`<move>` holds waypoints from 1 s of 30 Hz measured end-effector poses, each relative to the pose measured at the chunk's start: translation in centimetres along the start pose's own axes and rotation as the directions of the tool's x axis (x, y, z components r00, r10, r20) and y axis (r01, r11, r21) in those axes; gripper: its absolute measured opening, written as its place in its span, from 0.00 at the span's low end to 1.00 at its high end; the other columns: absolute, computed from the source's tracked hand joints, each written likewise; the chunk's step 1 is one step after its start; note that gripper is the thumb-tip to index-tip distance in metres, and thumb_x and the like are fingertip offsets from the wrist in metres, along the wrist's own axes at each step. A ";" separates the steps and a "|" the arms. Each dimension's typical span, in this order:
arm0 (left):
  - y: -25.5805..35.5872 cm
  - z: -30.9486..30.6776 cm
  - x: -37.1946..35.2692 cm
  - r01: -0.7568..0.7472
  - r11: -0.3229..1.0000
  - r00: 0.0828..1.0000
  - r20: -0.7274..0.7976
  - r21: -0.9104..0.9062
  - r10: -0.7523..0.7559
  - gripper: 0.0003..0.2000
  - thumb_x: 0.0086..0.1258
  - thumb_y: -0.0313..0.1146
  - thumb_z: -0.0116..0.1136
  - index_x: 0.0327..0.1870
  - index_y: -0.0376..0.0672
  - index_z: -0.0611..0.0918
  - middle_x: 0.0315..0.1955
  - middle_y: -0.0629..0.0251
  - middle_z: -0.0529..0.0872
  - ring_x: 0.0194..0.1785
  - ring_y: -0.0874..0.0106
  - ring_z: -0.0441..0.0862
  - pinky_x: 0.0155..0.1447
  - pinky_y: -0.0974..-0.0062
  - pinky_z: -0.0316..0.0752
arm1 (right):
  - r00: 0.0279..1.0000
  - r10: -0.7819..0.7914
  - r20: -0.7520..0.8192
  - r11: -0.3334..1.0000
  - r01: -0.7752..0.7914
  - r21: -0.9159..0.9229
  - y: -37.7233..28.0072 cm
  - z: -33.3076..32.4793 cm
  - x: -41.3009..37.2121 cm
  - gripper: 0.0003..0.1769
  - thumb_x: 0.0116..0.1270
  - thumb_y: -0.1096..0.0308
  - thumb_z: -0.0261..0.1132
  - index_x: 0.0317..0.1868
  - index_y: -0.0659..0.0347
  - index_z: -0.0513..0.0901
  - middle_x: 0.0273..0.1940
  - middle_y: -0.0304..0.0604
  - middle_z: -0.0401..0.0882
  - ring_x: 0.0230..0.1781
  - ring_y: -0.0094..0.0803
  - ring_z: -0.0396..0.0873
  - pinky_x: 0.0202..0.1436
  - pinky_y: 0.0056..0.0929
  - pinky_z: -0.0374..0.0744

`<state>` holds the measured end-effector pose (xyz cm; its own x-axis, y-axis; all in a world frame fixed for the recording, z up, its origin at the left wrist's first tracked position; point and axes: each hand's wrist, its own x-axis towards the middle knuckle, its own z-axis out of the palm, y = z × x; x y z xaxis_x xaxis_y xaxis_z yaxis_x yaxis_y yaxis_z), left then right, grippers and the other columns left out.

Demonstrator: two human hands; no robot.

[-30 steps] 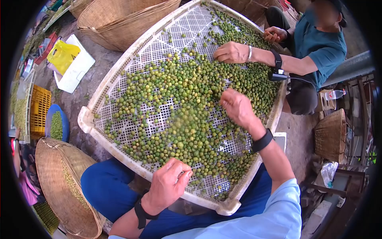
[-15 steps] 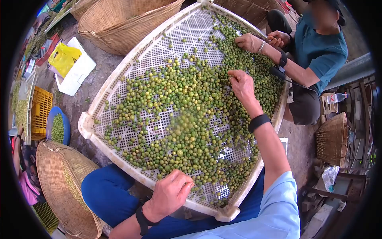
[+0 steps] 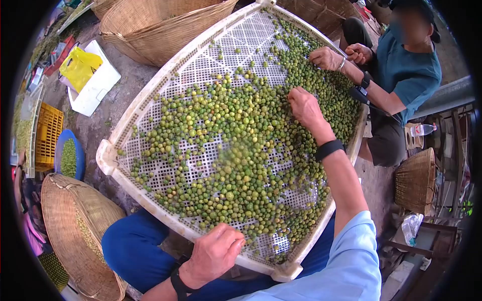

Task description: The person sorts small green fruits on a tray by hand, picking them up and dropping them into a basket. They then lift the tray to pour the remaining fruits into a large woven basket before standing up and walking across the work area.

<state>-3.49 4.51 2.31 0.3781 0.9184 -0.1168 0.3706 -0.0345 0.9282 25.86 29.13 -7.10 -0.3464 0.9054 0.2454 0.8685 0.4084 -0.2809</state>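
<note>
A large white perforated plastic tray point(image 3: 150, 95) rests on my knees, covered with several small green fruits point(image 3: 236, 150). My left hand point(image 3: 216, 251) lies curled at the tray's near rim, fingers closed; whether it holds fruit is hidden. My right hand point(image 3: 305, 106) reaches out over the fruits in the tray's far right part, fingers bent down and touching them. Across the tray a person in a teal shirt point(image 3: 411, 75) has one hand point(image 3: 326, 57) on the fruits and the other hand point(image 3: 359, 51) at the far rim.
Woven baskets stand at the back point(image 3: 160, 25), at my left knee point(image 3: 75, 231) and on the right point(image 3: 414, 180). A blue bowl of green fruits point(image 3: 68, 155), a yellow crate point(image 3: 47, 135) and a yellow bag point(image 3: 80, 65) lie on the ground at left.
My right hand has reached away from me, from the tray's middle to its far right part. The other person's hand drew back toward the far rim. My left hand stayed at the near rim.
</note>
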 end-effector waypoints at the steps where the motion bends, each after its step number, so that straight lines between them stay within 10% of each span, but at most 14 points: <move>1: 0.0 -0.1 0.0 0.003 1.000 1.000 -0.004 0.021 -0.002 0.03 0.56 0.21 0.58 0.30 0.37 0.79 0.26 0.59 0.78 0.27 0.64 0.78 0.30 0.72 0.72 | 0.996 0.085 -0.037 0.983 -0.078 0.167 -0.3 -0.3 -0.3 0.03 0.55 0.74 0.57 0.29 0.66 0.74 0.29 0.51 0.74 0.32 0.49 0.75 0.36 0.40 0.74; 3: -0.2 -0.1 0.0 0.007 0.999 1.000 -0.019 0.040 -0.006 0.03 0.56 0.20 0.58 0.30 0.37 0.79 0.26 0.59 0.78 0.27 0.66 0.78 0.29 0.73 0.72 | 0.975 0.217 -0.038 0.936 -0.197 0.293 -1.3 -1.1 -1.0 0.06 0.59 0.71 0.58 0.29 0.65 0.75 0.23 0.44 0.75 0.24 0.38 0.74 0.28 0.34 0.72; 6: -0.5 0.1 -0.2 0.037 0.999 0.998 -0.042 -0.002 -0.037 0.02 0.58 0.20 0.57 0.31 0.36 0.78 0.26 0.60 0.78 0.27 0.69 0.78 0.31 0.76 0.73 | 0.865 0.408 0.292 0.474 -0.474 0.742 -3.8 -2.5 -2.3 0.10 0.66 0.65 0.56 0.29 0.61 0.74 0.21 0.30 0.68 0.18 0.16 0.66 0.19 0.18 0.64; 10: -0.1 0.6 0.0 -0.034 0.999 0.997 -0.071 0.012 0.034 0.03 0.59 0.21 0.57 0.32 0.36 0.78 0.26 0.60 0.78 0.27 0.70 0.78 0.32 0.77 0.73 | 0.807 0.385 0.447 0.157 -0.535 0.830 -6.6 -1.9 -4.5 0.08 0.66 0.66 0.57 0.30 0.60 0.74 0.20 0.31 0.69 0.15 0.16 0.66 0.14 0.16 0.66; 15: -1.7 1.8 0.3 0.093 0.959 0.967 -0.207 -0.266 -0.151 0.12 0.67 0.29 0.55 0.47 0.35 0.72 0.32 0.62 0.80 0.31 0.77 0.78 0.36 0.80 0.75 | 0.768 0.098 0.633 0.188 -0.639 0.746 -16.0 -3.9 -8.8 0.07 0.67 0.68 0.56 0.31 0.60 0.74 0.23 0.32 0.72 0.18 0.17 0.67 0.19 0.17 0.68; 18: -1.9 1.8 1.4 0.133 0.697 0.936 -0.142 -0.705 -0.322 0.14 0.68 0.33 0.55 0.47 0.34 0.69 0.29 0.61 0.80 0.28 0.75 0.80 0.31 0.82 0.77 | 0.907 -0.075 0.414 0.351 -0.364 0.862 -20.9 -4.2 -11.2 0.07 0.66 0.68 0.58 0.32 0.62 0.73 0.24 0.36 0.73 0.22 0.25 0.70 0.26 0.25 0.71; 30: -1.0 1.9 0.6 -0.007 0.540 0.957 -0.161 -0.842 -0.239 0.06 0.67 0.31 0.56 0.33 0.40 0.73 0.21 0.66 0.79 0.17 0.81 0.75 0.17 0.84 0.70 | 0.984 -0.124 0.128 0.686 -0.008 0.728 -23.1 -6.4 -12.2 0.03 0.63 0.73 0.55 0.34 0.61 0.69 0.27 0.46 0.71 0.28 0.45 0.73 0.29 0.37 0.72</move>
<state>-2.06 4.33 0.60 0.1365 0.9512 -0.2768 -0.5167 0.3068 0.7993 12.23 7.94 2.32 -0.4939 0.8550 0.1581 0.3401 0.3573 -0.8699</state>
